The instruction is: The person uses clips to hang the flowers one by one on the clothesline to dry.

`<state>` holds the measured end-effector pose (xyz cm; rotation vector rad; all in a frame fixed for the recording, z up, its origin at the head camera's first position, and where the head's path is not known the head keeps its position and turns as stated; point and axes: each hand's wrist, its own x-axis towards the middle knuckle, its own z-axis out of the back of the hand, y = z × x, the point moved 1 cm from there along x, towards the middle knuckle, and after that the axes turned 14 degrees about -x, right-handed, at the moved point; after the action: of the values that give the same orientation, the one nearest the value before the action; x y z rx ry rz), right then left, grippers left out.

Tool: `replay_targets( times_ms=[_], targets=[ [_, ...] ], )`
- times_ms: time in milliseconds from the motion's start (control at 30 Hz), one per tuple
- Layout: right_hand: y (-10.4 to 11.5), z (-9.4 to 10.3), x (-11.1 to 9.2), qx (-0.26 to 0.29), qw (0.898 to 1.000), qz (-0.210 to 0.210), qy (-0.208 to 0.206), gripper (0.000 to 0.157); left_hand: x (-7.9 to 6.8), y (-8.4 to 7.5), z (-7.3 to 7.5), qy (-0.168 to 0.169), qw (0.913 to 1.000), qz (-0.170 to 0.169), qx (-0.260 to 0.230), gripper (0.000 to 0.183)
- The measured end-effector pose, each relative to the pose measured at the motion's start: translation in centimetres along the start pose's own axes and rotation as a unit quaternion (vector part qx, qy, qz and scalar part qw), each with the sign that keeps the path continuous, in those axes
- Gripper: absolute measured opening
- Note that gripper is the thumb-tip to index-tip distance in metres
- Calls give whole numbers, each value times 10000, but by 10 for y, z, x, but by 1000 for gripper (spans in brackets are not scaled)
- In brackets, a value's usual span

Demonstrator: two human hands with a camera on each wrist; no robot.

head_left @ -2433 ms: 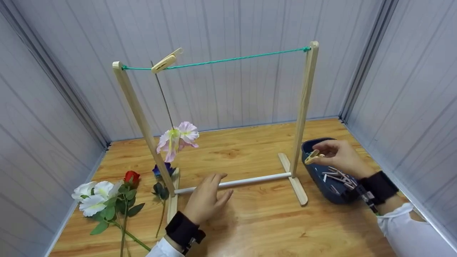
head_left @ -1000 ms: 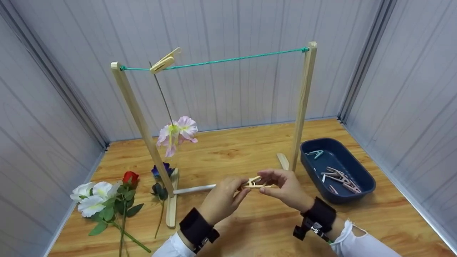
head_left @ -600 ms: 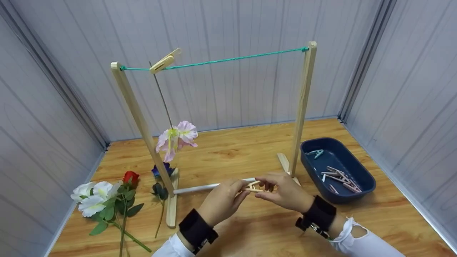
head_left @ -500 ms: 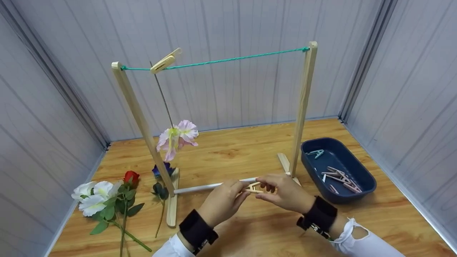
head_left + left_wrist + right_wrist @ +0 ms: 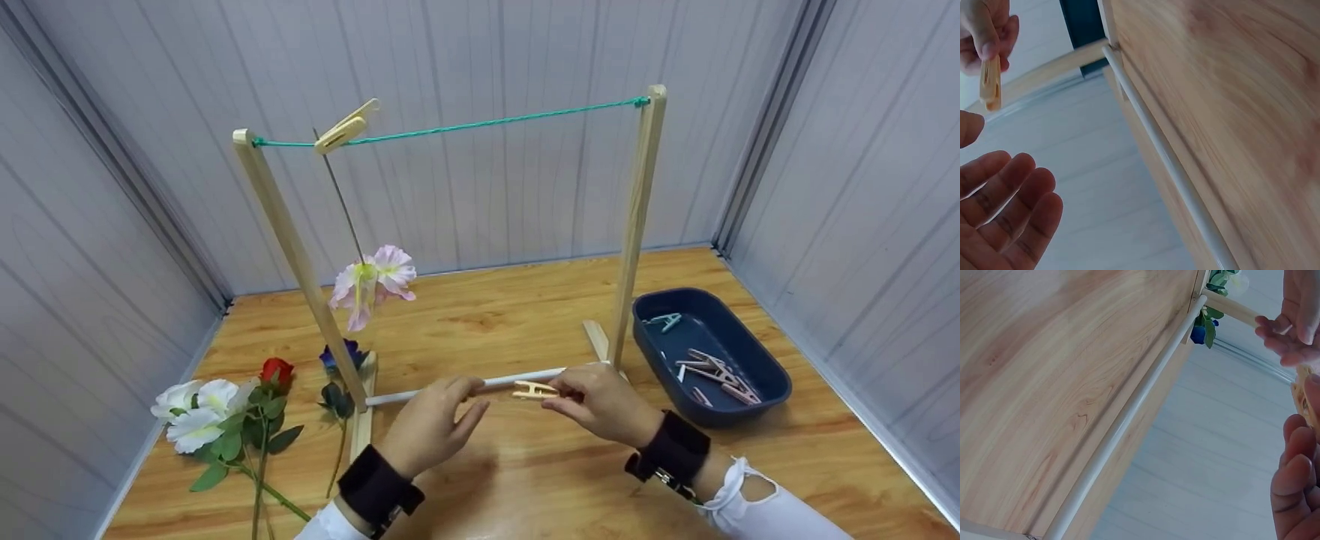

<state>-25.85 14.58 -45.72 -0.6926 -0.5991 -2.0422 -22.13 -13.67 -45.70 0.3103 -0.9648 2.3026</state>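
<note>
Between thumb and fingers, my right hand (image 5: 604, 401) pinches a pale yellow clothespin (image 5: 534, 390) in front of the stand's white crossbar (image 5: 420, 397). My left hand (image 5: 431, 424) is apart from the clothespin, its fingers loosely extended and holding nothing. The left wrist view shows the same clothespin (image 5: 990, 84) hanging from the right hand's fingertips, beyond the left fingers (image 5: 1022, 197). On the green cord (image 5: 480, 124), another yellow clothespin (image 5: 343, 135) clips the stem of a pink flower (image 5: 373, 285), which hangs bloom down near the left post (image 5: 289, 247).
Right of the stand sits a dark blue bin (image 5: 645, 360) with several clothespins (image 5: 712, 371) inside. White flowers (image 5: 199, 416), a red rose (image 5: 277, 371) and a blue flower (image 5: 343, 354) lie at the left. Panelled walls enclose the table at the back and sides.
My right hand brought a clothespin from the bin to the middle, where both hands held it. The left hand has since let go and moved left; the right keeps its pinch.
</note>
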Motion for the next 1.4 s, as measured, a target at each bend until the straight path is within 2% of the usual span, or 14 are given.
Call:
replay_targets(
  times_ms=[267, 500, 567, 700, 833, 1000, 1167, 1267, 1400],
  targets=[
    [-2, 0, -1, -10, 9998, 155, -136, 16, -26, 26, 26, 201, 9985, 501, 107, 17],
    [-2, 0, -5, 28, 9999, 63, -134, 19, -51, 44, 47, 317, 9956, 865, 173, 19],
    [-3, -1, -7, 16, 9999, 53, -126, 20, -57, 47, 55, 380, 9940, 1018, 138, 14],
    [-3, -1, -9, -7, 9999, 25, -99, 23, -66, 53, 72, 408, 9869, 1551, 164, 3],
    [-4, 0, -8, -2, 9999, 56, -141, 23, -69, 61, 84, 297, 9754, 2165, 280, 3],
    [-5, 0, -8, 10, 9998, 112, -171, 22, -73, 77, 91, 204, 9593, 2798, 314, 7],
    [-4, 1, -8, 32, 9999, 75, -116, 24, -78, 95, 92, 105, 9456, 3239, 299, 11],
    [-3, 2, -9, 61, 9999, 79, -117, 24, -80, 105, 91, 102, 9407, 3365, 423, 15],
    [-4, 1, -10, 55, 9997, 89, -226, 26, -83, 114, 91, 184, 9433, 3241, 690, 20]
  ],
)
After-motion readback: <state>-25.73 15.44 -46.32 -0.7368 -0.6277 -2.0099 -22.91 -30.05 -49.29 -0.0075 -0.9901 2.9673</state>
